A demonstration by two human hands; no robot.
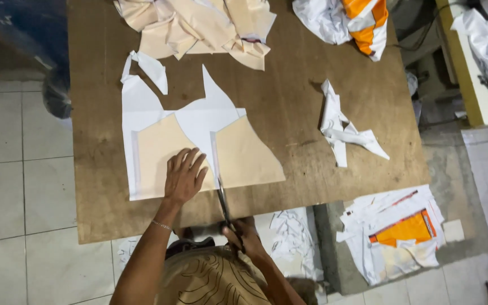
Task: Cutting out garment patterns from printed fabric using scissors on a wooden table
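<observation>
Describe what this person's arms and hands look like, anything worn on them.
Both arms are bare, with no sleeves reaching the forearms and no gloves. The left hand has a thin silvery bracelet around the wrist. The right hand shows no bracelet, watch or ring that I can make out, though part of it is hidden. Any rings on the left fingers are too small to tell.

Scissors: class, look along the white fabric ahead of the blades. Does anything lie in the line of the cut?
Nothing visible does. The scissors, in the right hand, point up a bare white strip between two beige pieces. The left hand presses flat on the left piece, beside the blades.
</observation>
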